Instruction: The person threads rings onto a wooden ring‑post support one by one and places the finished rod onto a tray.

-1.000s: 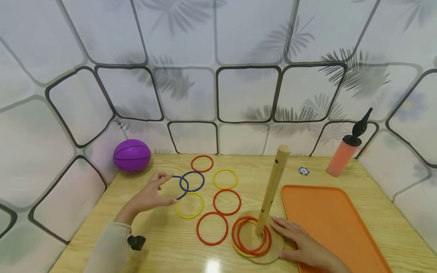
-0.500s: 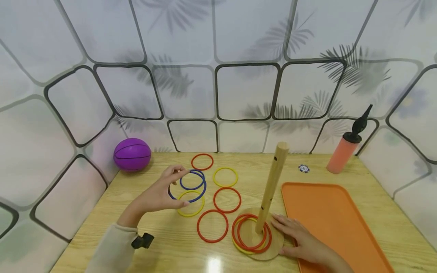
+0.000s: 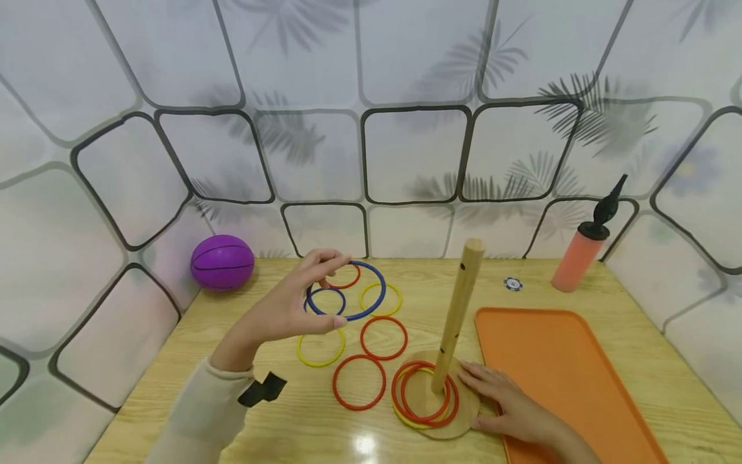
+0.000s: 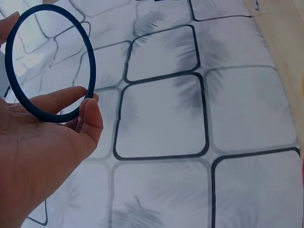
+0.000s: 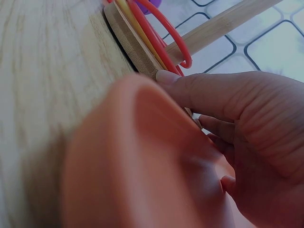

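My left hand (image 3: 290,299) holds a blue ring (image 3: 384,290) between thumb and fingertips, raised over the table. In the left wrist view the blue ring (image 4: 92,61) stands upright, its lower edge at the fingers. My right hand (image 3: 516,406) rests at the right edge of a round wooden base (image 3: 469,403), fingers extended, thumb at the near side. From the base rises a leaning wooden post (image 3: 458,316). Around its foot lie two red rings (image 3: 456,396) and a yellow ring (image 3: 410,423). The right wrist view shows the thumb touching the base's rim (image 5: 135,42).
Loose rings lie left of the stand: another blue ring (image 3: 344,301), yellow rings (image 3: 321,365) and red rings (image 3: 384,383). An orange tray (image 3: 556,367) lies right, partly under the right forearm. Farther back are a purple ball (image 3: 223,263), a poker chip (image 3: 513,284) and a pink hand pump (image 3: 578,261).
My left hand has lifted the blue ring and carried it up and to the right, away from the other blue ring. My right hand stays on the base.
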`<state>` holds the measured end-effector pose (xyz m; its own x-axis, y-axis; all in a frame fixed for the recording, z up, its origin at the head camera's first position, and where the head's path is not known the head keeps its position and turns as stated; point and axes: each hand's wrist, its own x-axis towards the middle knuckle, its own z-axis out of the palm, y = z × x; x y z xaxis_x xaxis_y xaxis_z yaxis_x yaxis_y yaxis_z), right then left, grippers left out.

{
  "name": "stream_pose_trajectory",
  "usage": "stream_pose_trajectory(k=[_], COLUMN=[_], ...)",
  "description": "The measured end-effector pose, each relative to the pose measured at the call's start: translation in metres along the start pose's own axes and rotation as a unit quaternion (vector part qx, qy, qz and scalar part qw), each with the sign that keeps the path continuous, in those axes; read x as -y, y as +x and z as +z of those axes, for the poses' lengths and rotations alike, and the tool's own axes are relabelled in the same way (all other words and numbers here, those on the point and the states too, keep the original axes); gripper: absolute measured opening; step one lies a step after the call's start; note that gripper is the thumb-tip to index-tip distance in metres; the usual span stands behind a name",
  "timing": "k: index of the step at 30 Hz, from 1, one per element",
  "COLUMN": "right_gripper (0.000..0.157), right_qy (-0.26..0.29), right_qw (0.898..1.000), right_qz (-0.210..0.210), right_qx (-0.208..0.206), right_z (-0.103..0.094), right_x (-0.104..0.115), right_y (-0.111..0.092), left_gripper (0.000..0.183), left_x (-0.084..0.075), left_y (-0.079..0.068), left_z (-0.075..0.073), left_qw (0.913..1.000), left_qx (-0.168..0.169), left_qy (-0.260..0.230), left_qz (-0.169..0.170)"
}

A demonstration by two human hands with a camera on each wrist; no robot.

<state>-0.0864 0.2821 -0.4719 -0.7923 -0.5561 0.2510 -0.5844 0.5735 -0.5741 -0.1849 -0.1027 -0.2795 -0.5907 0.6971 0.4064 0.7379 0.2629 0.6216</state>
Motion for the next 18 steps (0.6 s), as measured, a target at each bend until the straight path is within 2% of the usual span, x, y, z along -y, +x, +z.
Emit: stream_pose_trajectory(k=[10, 15, 18], right_gripper=[0.067, 0.067, 0.067], right_qy=[0.002, 0.005, 0.006], right_qw=[1.000, 1.000, 1.000], right_qz=[-0.023, -0.015, -0.010], right_qx=[-0.002, -0.002, -0.002], right_z=[-0.001, -0.001, -0.001], right_x=[-0.001, -0.001, -0.001], right_y=[0.000, -0.001, -0.001], left_gripper=[0.077, 0.079, 0.080], left_x=[-0.028, -0.040, -0.047], left_y=[0.030, 0.043, 0.048], left_z=[-0.002, 0.000, 0.003], left_qw=[0.9979, 0.9945, 0.9933], left_qx=[-0.010, -0.028, -0.040], left_qy=[-0.030, -0.055, -0.064], left_qz=[0.057, 0.085, 0.087])
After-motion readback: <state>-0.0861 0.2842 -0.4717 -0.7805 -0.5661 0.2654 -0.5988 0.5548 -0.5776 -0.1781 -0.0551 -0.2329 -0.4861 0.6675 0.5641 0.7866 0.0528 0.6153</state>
